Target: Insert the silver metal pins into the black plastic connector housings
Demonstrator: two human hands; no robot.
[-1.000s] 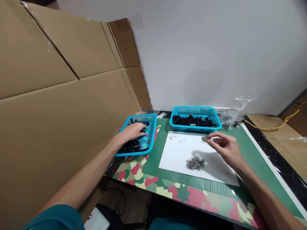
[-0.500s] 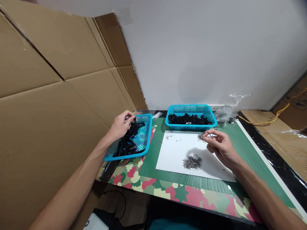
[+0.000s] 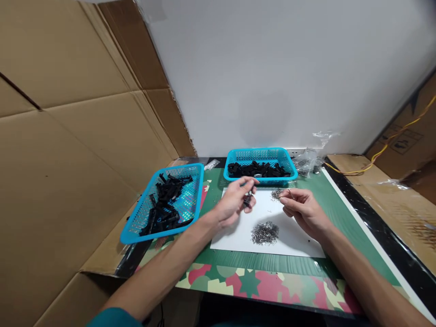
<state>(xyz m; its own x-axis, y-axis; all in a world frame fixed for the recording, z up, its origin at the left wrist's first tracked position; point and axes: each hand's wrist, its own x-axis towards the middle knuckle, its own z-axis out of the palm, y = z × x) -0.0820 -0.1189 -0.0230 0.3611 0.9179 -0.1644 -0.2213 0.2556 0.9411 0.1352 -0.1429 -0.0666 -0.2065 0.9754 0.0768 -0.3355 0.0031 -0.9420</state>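
Observation:
My left hand (image 3: pixel 235 202) is closed on a small black plastic part (image 3: pixel 247 199), held above the white sheet (image 3: pixel 231 240). To its right my right hand (image 3: pixel 301 209) pinches something thin and dark, perhaps a wire or tweezers, too fine to name. Just past those fingertips lies a small heap of metal bits (image 3: pixel 276 195). A larger pile of tiny metal pieces (image 3: pixel 265 233), like small springs or clips, sits on the sheet between my forearms.
At the left stands a blue basket (image 3: pixel 200 195) of black plastic parts. Another blue basket (image 3: pixel 260 180) with similar parts is by the wall. Clear plastic bags (image 3: pixel 305 162) lie at the back right, near yellow wires (image 3: pixel 378 156). Cardboard (image 3: pixel 102 150) borders the left side.
My left hand has left the left basket and moved right over the white sheet, now with a black plastic part. My right hand stays pinched near the small heap. The view has turned slightly right.

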